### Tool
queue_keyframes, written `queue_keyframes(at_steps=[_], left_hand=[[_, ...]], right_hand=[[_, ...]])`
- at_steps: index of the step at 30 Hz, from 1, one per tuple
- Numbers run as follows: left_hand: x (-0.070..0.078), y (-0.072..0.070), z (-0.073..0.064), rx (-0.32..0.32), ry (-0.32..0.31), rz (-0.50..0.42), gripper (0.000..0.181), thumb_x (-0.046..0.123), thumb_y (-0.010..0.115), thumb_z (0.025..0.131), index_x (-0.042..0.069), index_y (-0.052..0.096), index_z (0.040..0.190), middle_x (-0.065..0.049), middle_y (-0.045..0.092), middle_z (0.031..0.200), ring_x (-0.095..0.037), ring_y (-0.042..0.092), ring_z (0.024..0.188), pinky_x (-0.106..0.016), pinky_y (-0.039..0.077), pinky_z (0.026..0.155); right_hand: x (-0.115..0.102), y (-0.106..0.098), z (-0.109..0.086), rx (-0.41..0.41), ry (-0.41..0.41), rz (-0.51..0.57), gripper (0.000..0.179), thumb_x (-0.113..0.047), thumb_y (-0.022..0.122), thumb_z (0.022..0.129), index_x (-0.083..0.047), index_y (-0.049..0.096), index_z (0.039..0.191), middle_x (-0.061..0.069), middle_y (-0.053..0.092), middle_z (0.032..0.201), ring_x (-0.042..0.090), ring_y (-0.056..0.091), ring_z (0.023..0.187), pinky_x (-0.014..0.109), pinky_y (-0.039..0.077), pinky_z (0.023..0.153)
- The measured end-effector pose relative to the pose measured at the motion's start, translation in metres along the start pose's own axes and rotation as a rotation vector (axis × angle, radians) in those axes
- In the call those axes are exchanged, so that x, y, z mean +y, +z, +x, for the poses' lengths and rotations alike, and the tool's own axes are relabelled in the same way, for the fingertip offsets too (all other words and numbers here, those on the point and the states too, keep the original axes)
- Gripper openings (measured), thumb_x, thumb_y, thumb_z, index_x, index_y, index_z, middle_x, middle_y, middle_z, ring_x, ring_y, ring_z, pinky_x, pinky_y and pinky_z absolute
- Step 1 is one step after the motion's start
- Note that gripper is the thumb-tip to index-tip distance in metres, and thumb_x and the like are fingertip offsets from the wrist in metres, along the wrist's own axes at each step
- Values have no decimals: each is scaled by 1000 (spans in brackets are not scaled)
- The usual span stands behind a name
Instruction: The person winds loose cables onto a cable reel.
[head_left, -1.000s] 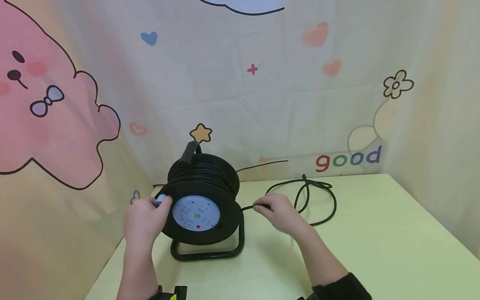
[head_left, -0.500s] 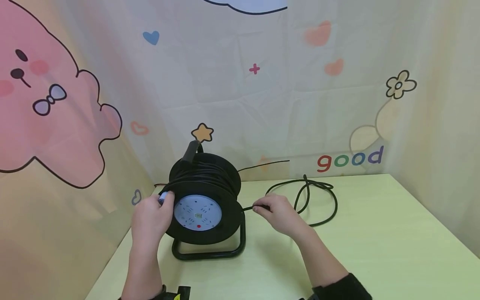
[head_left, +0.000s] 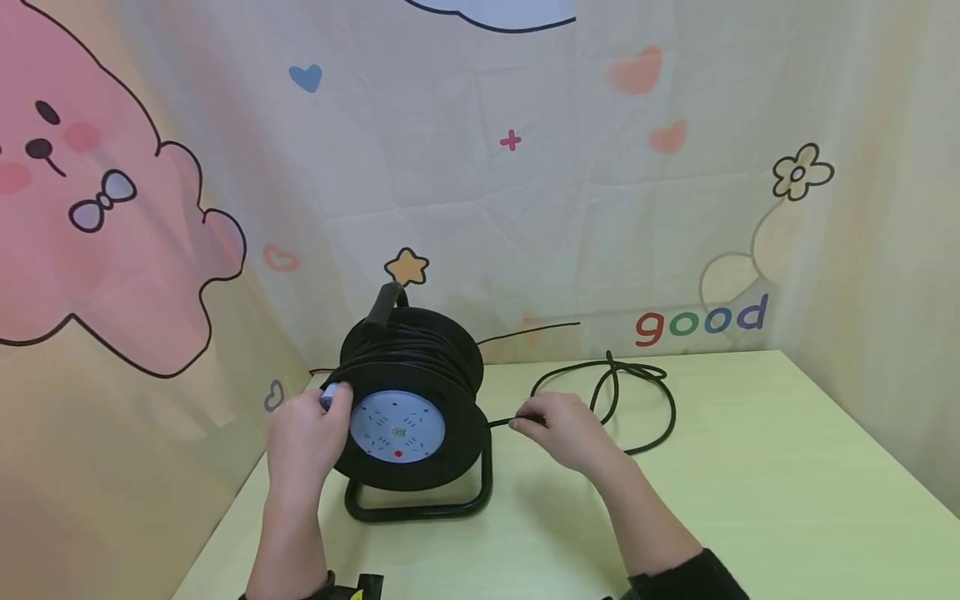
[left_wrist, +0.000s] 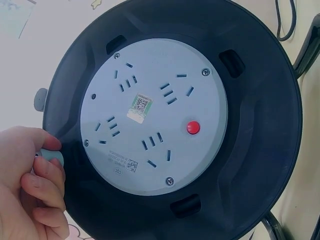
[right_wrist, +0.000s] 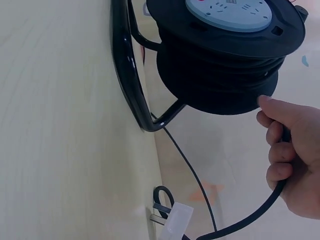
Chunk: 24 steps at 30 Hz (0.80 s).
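Note:
A black cable reel (head_left: 461,450) stands on its tubular frame (head_left: 420,512), a light grey socket panel (left_wrist: 150,115) with a red button on its front. My left hand (head_left: 303,437) grips the small pale crank knob (left_wrist: 52,156) at the reel's left edge, thumb over it. To the right of the reel, my right hand (head_left: 562,429) holds the black cable (right_wrist: 260,212) where it runs off the drum. The fingers curl round the cable in the right wrist view. Beyond that hand, the loose cable lies in loops on the table. A white plug (right_wrist: 177,220) with metal prongs shows in the right wrist view.
The pale green table (head_left: 750,483) has its back edge against a printed curtain (head_left: 465,183). A thin dark cord (head_left: 528,332) shows behind the reel. The reel's carrying handle (head_left: 384,308) rises at its top.
The left hand and forearm sit slightly farther right in view, partly with a small shift of the whole view. My right hand is a little lower. Both holds stay the same.

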<state>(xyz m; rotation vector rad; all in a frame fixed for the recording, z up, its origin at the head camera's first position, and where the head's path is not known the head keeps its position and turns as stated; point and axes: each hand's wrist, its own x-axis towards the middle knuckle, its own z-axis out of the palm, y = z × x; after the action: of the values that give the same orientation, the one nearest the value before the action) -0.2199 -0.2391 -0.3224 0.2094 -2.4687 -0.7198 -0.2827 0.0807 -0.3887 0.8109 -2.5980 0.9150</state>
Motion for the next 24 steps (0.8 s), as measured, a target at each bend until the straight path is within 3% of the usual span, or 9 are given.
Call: queue_keyframes(at_steps=[4,9,15,19,24], left_hand=[[-1,0,1,-5,-2,1,53,45,41,98,7,43,62,-6,36,54,-25,44,54,-34,31,47],[-2,0,1,-15,-18,10,52,44,41,98,6,44,62,-5,36,54,-24,43,53,-34,32,46],[-3,-2,1,-13,-16,10,52,44,42,98,7,43,61,-4,35,53,-24,42,52,-33,31,45],[-6,-2,2,-15,-20,11,52,44,43,97,7,43,60,-4,35,52,-24,42,51,-33,31,45],[-8,-3,2,-19,-21,6,53,44,43,97,7,43,60,-4,35,52,-24,42,50,-33,30,44]], right_hand=[[5,-6,-3,-5,46,-110,16,-28,74,82,-25,61,74,-15,56,67,6,50,59,30,45,57],[15,-14,-7,44,58,-202,19,-26,73,82,-24,57,74,-14,55,65,7,49,57,31,43,54],[33,-30,-13,46,123,-190,16,-20,68,86,-17,54,78,-7,52,64,12,46,56,31,40,52],[46,-40,-19,55,177,-153,23,-24,68,89,-14,49,81,-2,48,62,14,44,55,32,38,51],[62,-50,-24,109,122,-181,18,-13,70,87,-11,53,93,0,57,73,15,51,65,36,45,59]])
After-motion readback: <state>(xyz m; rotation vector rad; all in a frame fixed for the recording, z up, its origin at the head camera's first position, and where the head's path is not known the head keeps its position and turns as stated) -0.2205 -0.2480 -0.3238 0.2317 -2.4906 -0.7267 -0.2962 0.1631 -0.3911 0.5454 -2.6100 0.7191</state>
